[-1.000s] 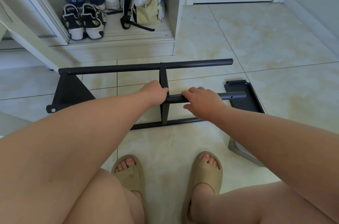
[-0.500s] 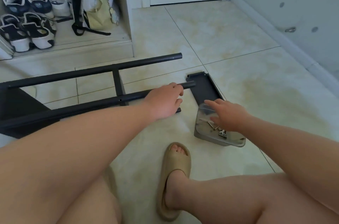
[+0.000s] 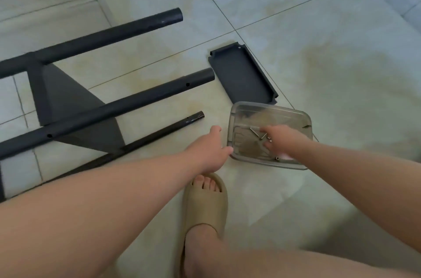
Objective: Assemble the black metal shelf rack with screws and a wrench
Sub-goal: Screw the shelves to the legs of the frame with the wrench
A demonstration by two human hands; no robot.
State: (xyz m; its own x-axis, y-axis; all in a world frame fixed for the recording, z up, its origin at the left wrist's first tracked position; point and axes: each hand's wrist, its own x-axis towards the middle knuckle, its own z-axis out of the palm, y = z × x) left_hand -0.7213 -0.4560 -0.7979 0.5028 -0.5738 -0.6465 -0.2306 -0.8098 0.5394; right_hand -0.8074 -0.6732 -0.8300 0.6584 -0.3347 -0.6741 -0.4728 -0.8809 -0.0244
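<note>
The black rack frame point(image 3: 109, 111) lies on the tile floor. The left hand point(image 3: 209, 149), fingers relaxed, touches the clear plastic container point(image 3: 273, 110). The right hand point(image 3: 281, 138) reaches among the hex keys point(image 3: 254, 132) inside; its grip cannot be made out.

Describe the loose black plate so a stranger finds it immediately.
Find the black rack frame on the floor. Right of its tubes, beyond the clear box, lies the black plate. Unlike the tubes, it is flat with raised edges.
</note>
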